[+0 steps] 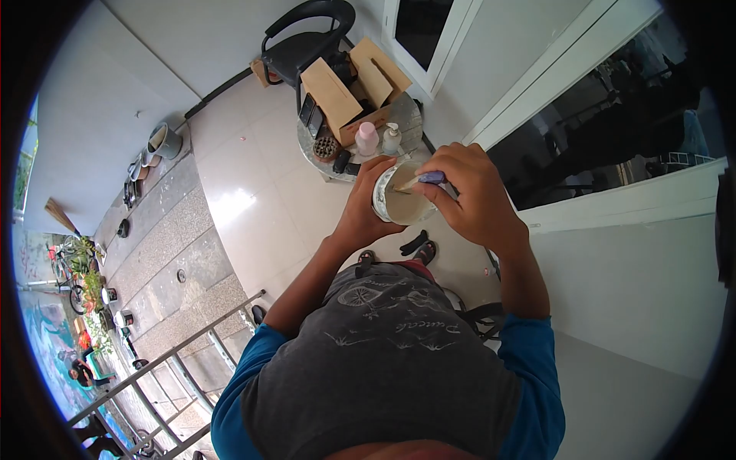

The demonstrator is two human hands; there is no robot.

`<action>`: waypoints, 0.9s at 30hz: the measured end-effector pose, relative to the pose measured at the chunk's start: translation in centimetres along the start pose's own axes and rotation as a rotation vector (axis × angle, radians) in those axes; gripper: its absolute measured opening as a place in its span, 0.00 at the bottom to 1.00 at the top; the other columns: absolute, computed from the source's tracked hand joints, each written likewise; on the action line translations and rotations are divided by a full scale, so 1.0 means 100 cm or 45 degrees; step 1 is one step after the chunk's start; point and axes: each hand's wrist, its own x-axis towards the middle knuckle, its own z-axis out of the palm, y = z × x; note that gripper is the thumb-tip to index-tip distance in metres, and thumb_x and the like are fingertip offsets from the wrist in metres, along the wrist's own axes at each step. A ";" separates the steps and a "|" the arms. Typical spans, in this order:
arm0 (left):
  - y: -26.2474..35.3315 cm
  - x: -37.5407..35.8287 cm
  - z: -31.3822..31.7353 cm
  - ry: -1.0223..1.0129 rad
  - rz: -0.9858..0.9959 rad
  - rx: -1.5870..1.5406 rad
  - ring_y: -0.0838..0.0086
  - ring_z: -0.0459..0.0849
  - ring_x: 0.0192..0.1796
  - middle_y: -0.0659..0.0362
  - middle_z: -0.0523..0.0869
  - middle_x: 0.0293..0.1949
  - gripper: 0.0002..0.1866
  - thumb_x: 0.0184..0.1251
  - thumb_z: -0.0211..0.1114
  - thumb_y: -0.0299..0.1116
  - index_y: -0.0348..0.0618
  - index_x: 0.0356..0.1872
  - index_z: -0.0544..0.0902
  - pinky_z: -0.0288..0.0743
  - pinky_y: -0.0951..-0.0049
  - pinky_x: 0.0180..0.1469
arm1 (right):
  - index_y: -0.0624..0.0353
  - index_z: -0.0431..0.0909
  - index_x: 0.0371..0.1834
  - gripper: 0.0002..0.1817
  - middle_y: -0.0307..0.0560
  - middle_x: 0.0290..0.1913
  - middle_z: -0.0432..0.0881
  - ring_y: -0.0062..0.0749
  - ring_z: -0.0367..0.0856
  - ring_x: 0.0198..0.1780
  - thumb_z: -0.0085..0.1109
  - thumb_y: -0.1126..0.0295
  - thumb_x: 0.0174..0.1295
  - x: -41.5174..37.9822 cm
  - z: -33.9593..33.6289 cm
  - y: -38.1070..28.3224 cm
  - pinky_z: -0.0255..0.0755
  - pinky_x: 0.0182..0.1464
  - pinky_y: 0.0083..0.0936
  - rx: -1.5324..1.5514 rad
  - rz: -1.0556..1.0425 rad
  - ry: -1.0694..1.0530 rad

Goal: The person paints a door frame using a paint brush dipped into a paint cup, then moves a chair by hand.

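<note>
A white tub (381,201) with pale contents is held up in front of my chest. My left hand (363,203) wraps round its left side. Over its right side, my right hand (465,188) pinches the purple-blue handle of a small brush (431,177), whose tip reaches into the tub. Just beyond the tub stands a small round table (310,153) with an open cardboard box (337,96), a pink-capped container (366,138), a white pump bottle (392,139) and a brown perforated object (326,148).
Behind the table is a black chair (299,50). A white wall with dark glass (598,130) runs along the right. At the lower left is a metal railing (176,359); buckets (165,142) and a broom (61,216) stand farther left. A person (84,374) is at the far lower left.
</note>
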 end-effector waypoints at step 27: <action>-0.015 0.001 0.019 0.000 -0.024 -0.012 0.48 0.71 0.70 0.45 0.74 0.65 0.52 0.37 0.88 0.33 0.37 0.69 0.69 0.66 0.52 0.72 | 0.54 0.86 0.38 0.09 0.42 0.33 0.81 0.38 0.78 0.39 0.73 0.65 0.59 -0.020 0.004 -0.004 0.63 0.45 0.36 -0.262 -0.066 0.237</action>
